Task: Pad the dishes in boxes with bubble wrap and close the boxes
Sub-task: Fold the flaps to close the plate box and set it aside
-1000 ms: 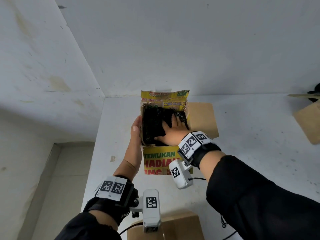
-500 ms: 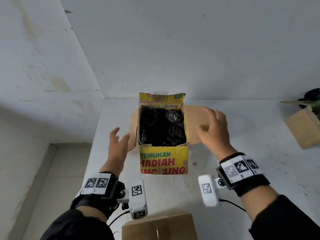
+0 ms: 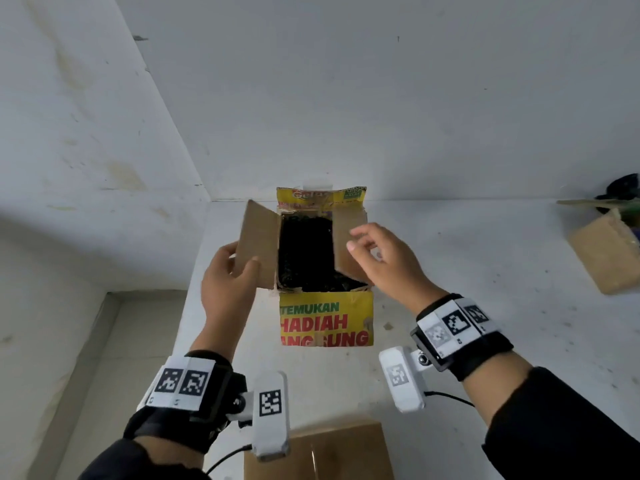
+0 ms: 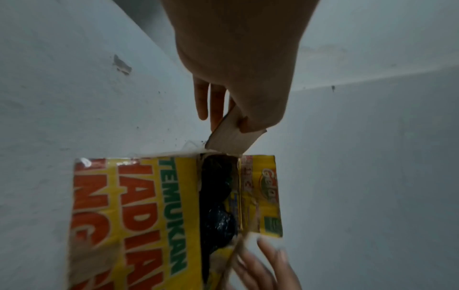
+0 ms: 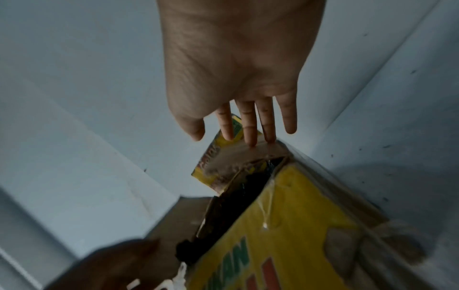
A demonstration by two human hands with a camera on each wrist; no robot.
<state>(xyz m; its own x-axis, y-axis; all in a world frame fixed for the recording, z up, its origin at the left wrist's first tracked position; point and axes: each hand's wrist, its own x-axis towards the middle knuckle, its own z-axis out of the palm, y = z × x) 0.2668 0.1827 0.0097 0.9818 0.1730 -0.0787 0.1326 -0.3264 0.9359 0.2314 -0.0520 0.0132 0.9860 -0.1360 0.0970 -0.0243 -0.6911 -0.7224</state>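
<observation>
The white tabletop (image 3: 485,271) carries a yellow box (image 3: 325,320) at its far left corner, against the wall. The box stands upright, its printed red and green lettering facing the near edge, mouth up, stuffed with dark bubble wrap (image 3: 304,254). Its left flap (image 3: 259,244) stands raised, pinched between thumb and fingers of the left hand (image 3: 225,282). The right flap (image 3: 346,244) tilts inward, the right hand (image 3: 384,261) touching it with fingers straight and slightly spread.
</observation>
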